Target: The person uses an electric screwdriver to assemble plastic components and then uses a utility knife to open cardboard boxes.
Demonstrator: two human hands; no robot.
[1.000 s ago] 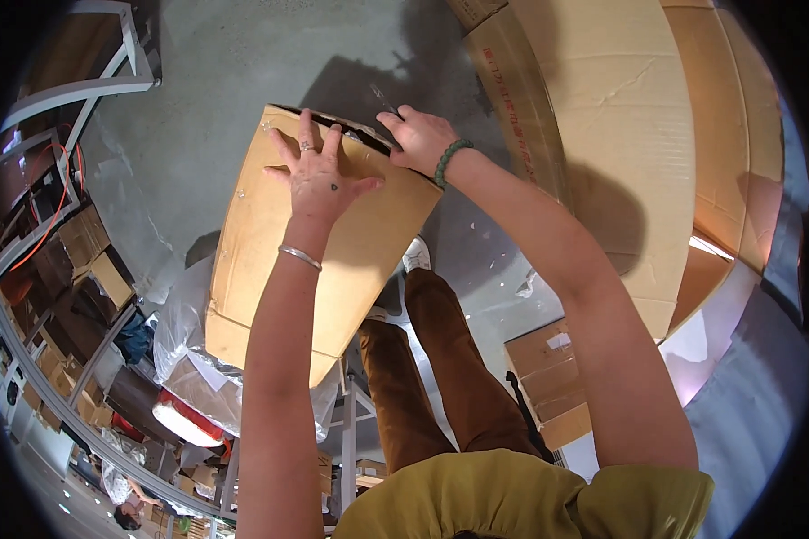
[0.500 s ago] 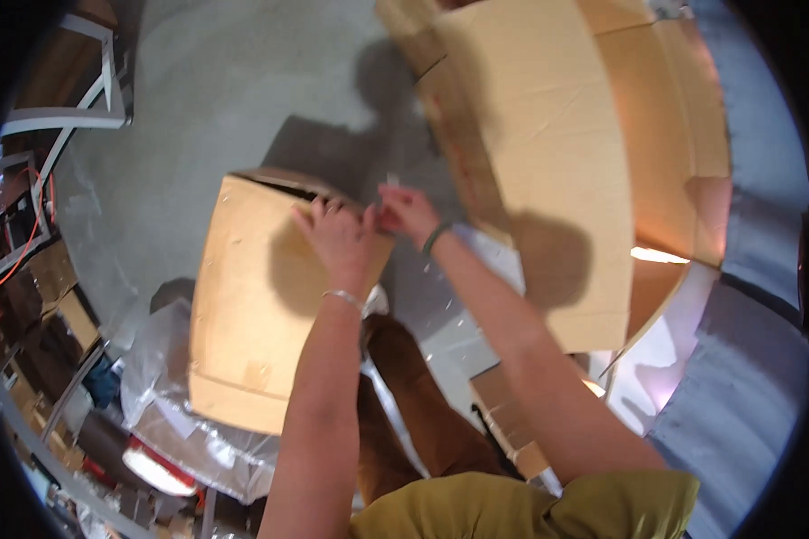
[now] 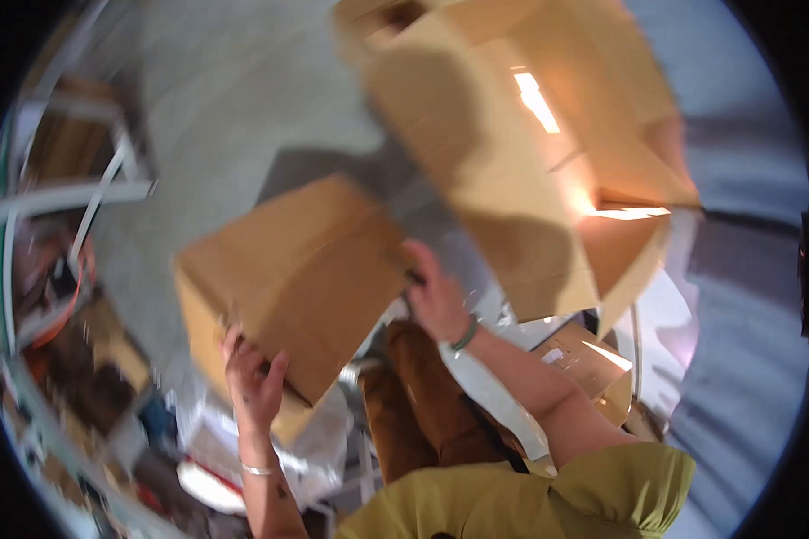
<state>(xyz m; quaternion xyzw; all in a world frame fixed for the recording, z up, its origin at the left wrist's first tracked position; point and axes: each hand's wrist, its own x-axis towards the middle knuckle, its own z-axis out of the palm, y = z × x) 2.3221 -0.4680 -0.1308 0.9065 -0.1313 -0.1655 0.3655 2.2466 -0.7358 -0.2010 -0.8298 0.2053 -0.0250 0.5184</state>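
A brown cardboard box is tilted in front of my legs, with two of its faces and a long edge in sight. My left hand is at its near left side, fingers curled against the cardboard and thumb apart. On the opposite side my right hand grips the box's right edge. A small dark spot shows by the right fingertips; blur keeps me from telling what it is. The box's underside is hidden.
A large opened cardboard box with spread flaps lies at the right, beside a grey-blue fabric sheet. Clear plastic wrapping is by my feet. A smaller carton sits near my right forearm. Metal frames and clutter line the left.
The box has been turned and tipped, so different faces show. My hands, close together at its far edge before, have moved apart to opposite sides. The view has shifted too.
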